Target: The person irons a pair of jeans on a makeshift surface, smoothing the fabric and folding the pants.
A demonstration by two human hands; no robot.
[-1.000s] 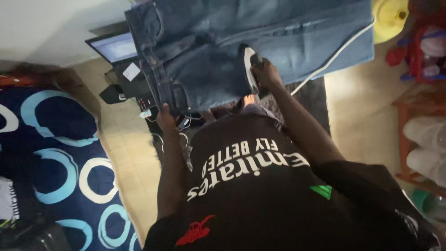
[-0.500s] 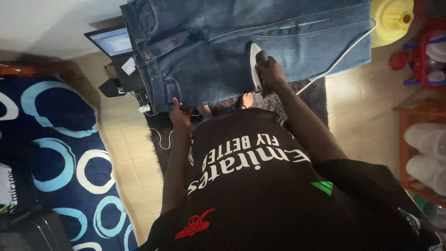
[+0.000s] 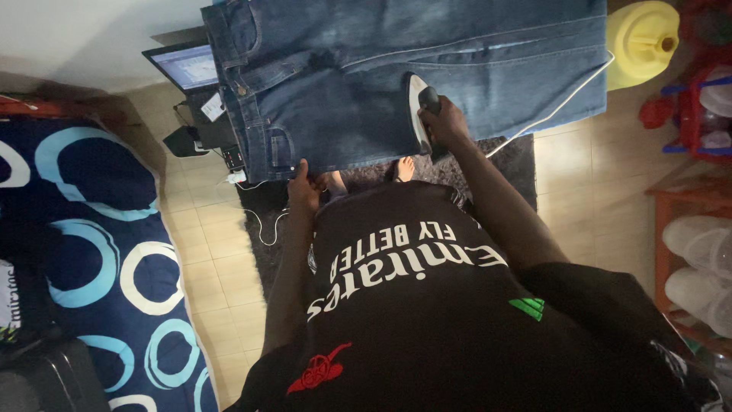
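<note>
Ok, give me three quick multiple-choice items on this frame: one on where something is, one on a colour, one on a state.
1. Where is the iron?
A. On the floor tiles
B. On the jeans, under the right hand
C. On the laptop

2. What colour is the container at the top right?
A. Yellow
B. Green
C. White

3. What is the left hand doing?
A. Hanging free at the side
B. Holding the white cord
C. Gripping the near edge of the jeans by the waistband

Answers:
1 B: the iron's soleplate lies on the denim with the right hand closed on its handle.
2 A: the container beside the jeans is plainly yellow.
3 C: the left hand's fingers pinch the hem-side edge of the denim below the pocket.
</note>
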